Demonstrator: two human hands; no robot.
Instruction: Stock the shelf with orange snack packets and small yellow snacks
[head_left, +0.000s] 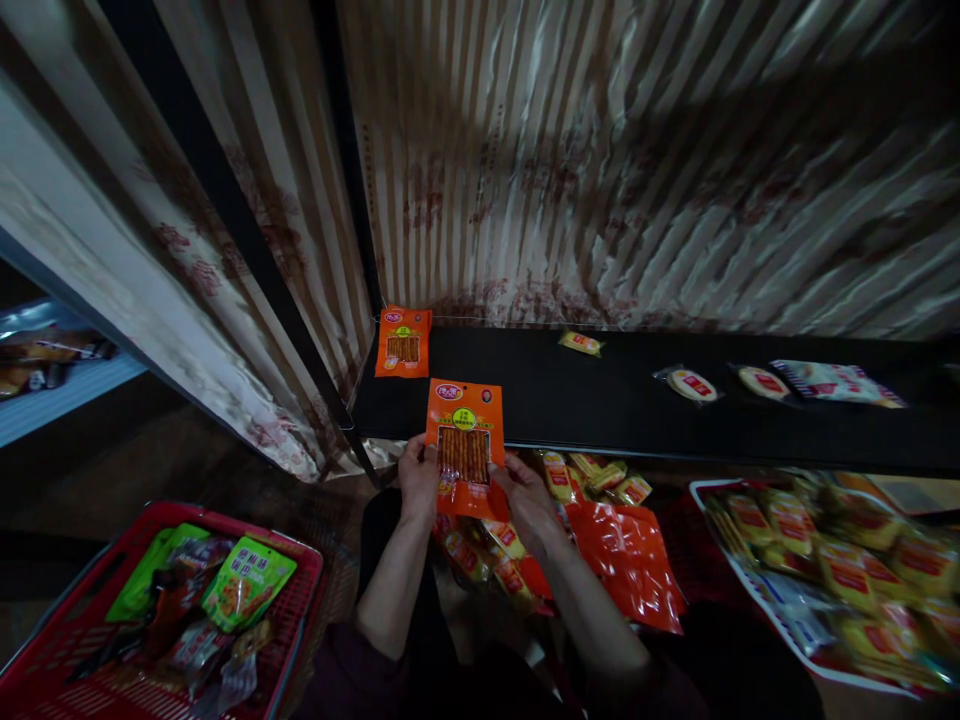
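Between my two hands is an orange snack packet [466, 410] with a clear window showing brown sticks, held upright in front of the black shelf's front edge. My left hand [418, 482] pinches its lower left side, and my right hand [527, 500] grips the lower right side. A matching orange packet [403, 345] stands at the shelf's left end, leaning on the striped sheet behind. Below my right forearm lie more orange packets [626, 560], face down, beside small yellow-wrapped snacks [510, 575].
On the black shelf [495, 365] lie a small yellow packet [581, 343], round wrapped snacks [691, 385] and a white packet [838, 383]. A red basket [300, 580] with green bags stands lower left. A white-rimmed container [757, 600] of yellow packets sits right. A dark post [247, 240] rises left.
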